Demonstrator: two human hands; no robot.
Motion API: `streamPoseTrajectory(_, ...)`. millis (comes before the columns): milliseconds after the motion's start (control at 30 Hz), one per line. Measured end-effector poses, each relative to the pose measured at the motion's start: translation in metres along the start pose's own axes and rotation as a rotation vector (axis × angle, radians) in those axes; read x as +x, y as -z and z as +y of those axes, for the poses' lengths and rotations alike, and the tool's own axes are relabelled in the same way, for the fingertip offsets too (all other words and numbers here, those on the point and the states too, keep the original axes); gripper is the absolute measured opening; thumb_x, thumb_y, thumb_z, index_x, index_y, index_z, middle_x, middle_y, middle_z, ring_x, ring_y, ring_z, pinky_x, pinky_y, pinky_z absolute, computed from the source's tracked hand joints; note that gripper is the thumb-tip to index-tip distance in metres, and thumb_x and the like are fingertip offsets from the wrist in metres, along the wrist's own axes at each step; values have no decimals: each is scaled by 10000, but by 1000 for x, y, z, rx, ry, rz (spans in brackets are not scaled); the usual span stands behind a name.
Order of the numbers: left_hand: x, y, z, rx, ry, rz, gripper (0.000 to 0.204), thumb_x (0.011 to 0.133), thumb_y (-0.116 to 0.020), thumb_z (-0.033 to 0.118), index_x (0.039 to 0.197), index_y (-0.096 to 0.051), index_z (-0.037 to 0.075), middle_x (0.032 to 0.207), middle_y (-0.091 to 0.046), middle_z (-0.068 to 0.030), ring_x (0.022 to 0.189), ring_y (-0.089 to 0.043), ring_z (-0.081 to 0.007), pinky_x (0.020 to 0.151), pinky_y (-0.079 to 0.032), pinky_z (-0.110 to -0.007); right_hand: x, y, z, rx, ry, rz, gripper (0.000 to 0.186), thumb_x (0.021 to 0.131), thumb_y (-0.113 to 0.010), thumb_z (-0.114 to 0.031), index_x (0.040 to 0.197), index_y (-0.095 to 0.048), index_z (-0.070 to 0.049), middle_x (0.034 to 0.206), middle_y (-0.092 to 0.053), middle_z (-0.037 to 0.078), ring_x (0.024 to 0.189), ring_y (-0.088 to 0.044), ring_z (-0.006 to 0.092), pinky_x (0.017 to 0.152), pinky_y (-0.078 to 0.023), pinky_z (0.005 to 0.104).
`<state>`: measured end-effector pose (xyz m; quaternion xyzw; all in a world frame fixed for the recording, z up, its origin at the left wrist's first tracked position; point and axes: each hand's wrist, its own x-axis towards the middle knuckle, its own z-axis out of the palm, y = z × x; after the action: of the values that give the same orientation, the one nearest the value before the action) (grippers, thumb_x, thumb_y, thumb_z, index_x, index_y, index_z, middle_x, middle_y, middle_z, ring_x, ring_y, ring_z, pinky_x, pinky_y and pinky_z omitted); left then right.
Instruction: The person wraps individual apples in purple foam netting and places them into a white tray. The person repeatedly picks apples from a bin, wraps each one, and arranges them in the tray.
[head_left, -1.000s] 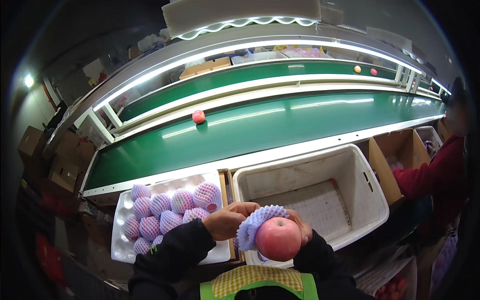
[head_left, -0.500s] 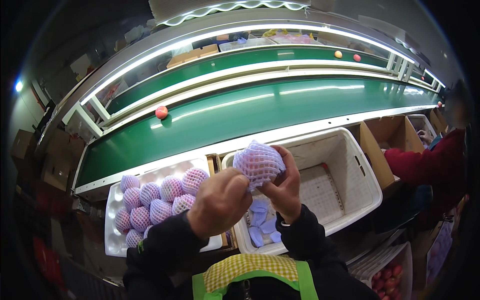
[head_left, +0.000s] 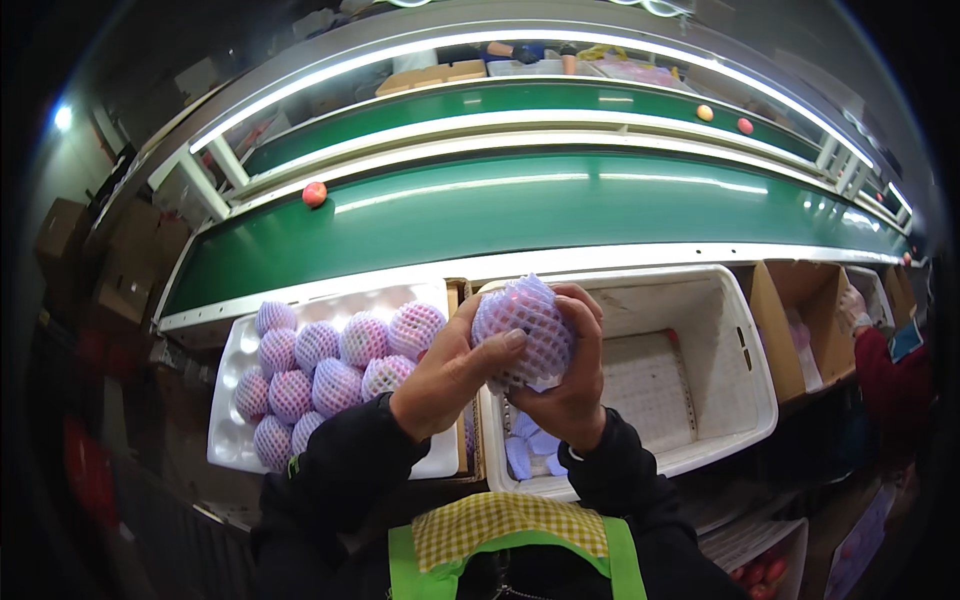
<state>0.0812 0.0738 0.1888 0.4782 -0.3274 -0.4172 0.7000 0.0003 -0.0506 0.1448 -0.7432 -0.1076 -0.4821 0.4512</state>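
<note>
An apple in a lilac foam net point(head_left: 522, 340) is held up between both hands, over the left end of a white plastic crate point(head_left: 762, 405). My left hand point(head_left: 440, 375) grips it from the left, thumb lying across the mesh. Fingers of my right hand point(head_left: 575, 385) wrap its right side and underside. The net covers most of the fruit. Flat lilac foam nets point(head_left: 518, 455) lie in the crate below. To the left, a white moulded tray point(head_left: 228, 440) carries several netted apples point(head_left: 337, 385), some partly behind my left forearm.
Beyond the crate runs a green conveyor belt point(head_left: 470, 225) with a red apple point(head_left: 315, 194) on it. A cardboard box point(head_left: 775, 335) stands right of the crate, near a co-worker's red sleeve point(head_left: 885, 385). Loose red apples point(head_left: 765, 572) fill a crate at lower right.
My left hand has gone from a fist at the net's lower edge to gripping the netted apple's side. The view has shifted. A person's hands now show beyond the far belt.
</note>
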Motion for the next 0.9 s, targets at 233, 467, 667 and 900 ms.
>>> streamPoseTrajectory(233,-16,32,31,103,10,136,542,793,-587,312,1153,-392,-43,977,-544,-117,875,-567,-173,742,-490,-284,8,16,5,665,-574,-313,709,738,-654,-69,1305,-239,26,1260,-376,157,1148,-416,237,894,-425,324)
streamPoseTrajectory(467,-17,48,66,468,-52,27,673,827,-528,425,1238,-306,-59,1066,-504,-169,949,-544,-204,829,-460,-302,60,-27,-4,925,-632,-436,699,761,-668,-171,1267,-249,66,1103,-492,179,1005,-539,224,861,-465,320)
streamPoseTrajectory(667,-61,101,93,420,-93,403,634,831,-526,385,1224,-309,-62,1046,-506,-192,924,-550,-200,757,-474,-282,66,-51,18,835,-717,-405,727,714,-706,-156,1245,-272,87,1083,-512,197,995,-552,237,877,-459,352)
streamPoseTrajectory(900,-150,135,81,476,-141,545,422,816,-544,216,1111,-446,-69,1010,-539,-156,874,-567,-186,744,-475,-281,75,-94,26,768,-749,-461,670,699,-662,-32,1243,-286,74,1070,-514,190,953,-571,239,859,-470,338)
